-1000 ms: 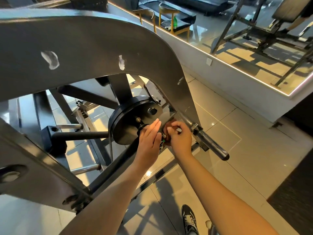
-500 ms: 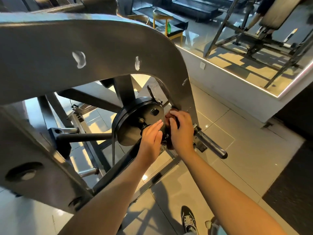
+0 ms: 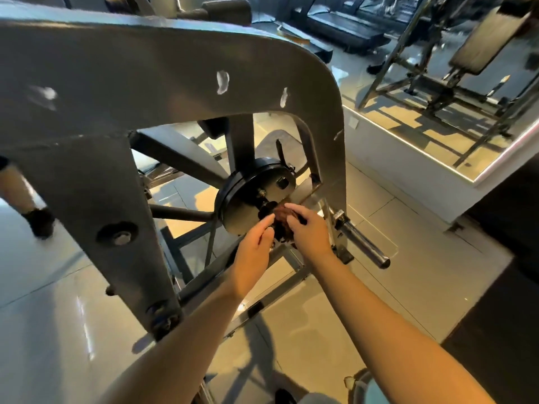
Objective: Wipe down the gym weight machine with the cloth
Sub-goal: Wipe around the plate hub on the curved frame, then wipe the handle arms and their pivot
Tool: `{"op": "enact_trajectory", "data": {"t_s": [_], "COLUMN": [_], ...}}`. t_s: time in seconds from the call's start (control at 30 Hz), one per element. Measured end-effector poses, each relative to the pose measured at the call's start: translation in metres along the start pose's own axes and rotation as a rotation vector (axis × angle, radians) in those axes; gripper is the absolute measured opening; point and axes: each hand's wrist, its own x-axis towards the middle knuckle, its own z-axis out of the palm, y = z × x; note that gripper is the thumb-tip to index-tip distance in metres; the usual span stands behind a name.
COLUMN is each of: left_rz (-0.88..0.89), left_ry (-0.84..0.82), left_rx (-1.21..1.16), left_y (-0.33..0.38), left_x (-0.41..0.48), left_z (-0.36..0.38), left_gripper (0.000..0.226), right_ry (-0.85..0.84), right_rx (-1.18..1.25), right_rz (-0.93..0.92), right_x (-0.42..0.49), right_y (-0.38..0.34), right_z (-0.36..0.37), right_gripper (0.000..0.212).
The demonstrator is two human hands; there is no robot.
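No text, label, brand, number or sign can be read anywhere here.

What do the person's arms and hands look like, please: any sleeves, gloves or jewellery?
The left forearm and right forearm are bare, with no sleeve in view. The left hand and right hand wear no gloves, and no watch, bracelet or ring shows.

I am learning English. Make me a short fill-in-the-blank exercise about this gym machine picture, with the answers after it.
1. The right hand grips a cloth of ___ colour.
2. The round disc behind the cloth is ___.
3. The shiny bar sticks out to the ___ of both hands.
Missing words: brown; black; right.
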Motion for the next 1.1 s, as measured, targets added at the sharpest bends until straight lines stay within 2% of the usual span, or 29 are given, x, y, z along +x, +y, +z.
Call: {"op": "enact_trajectory", "data": {"t_s": [0.07,0.27,0.33,0.43,0.53,0.67,0.73,0.8,0.9,0.97,1.03,1.1], "left_rz": [-0.006,0.048,0.077,0.104,0.133,0.175,0.239,0.34,0.643,0.753,0.788,0.798], "left_ry": [0.012,0.121,0.16,0.217,0.187,0.048,-0.009,0.007,0.111,0.201,0.267,0.242], "left_rx": [-0.049,-0.118,-0.123,-0.081,-0.095,-0.093,0.031,0.163,0.367,0.415,0.417,0.356], "left_y": [0.0,0.011,0.014,0.015,0.019,0.02,0.022,0.024,0.032,0.043,0.058,0.073], "left_x": [-0.009,-0.034,-0.043,-0.057,-0.073,-0.109,-0.131,-0.146,-0.152,-0.151,-0.147,-0.14], "left_z": [0.001,-0.005,-0.015,-0.036,-0.062,-0.107,-0.133,-0.162,-0.201,-0.215,-0.223,-0.229], "left_gripper": [0.036,0.033,0.03,0.027,0.028,0.033,0.035,0.035,0.028,0.031,0.038,0.047], "right_ry": [-0.031,-0.067,-0.086,-0.036,-0.019,0.026,0.052,0.111,0.295,0.389,0.439,0.456], "right_rx": [0.158,0.408,0.423,0.304,0.338,0.427,0.445,0.381,0.415,0.498,0.496,0.497], "right_rz": [0.048,0.132,0.123,0.033,0.007,-0.024,-0.073,-0.131,-0.1,-0.074,-0.117,-0.218], "right_x": [-0.012,-0.038,-0.054,-0.08,-0.109,-0.159,-0.184,-0.202,-0.214,-0.218,-0.218,-0.218], "right_y": [0.0,-0.015,-0.022,-0.034,-0.044,-0.062,-0.071,-0.082,-0.104,-0.122,-0.143,-0.17], "right_z": [0.002,0.022,0.031,0.048,0.071,0.112,0.129,0.144,0.16,0.167,0.17,0.173], "right_gripper": [0.031,0.024,0.023,0.022,0.024,0.029,0.028,0.025,0.024,0.023,0.022,0.02]}}
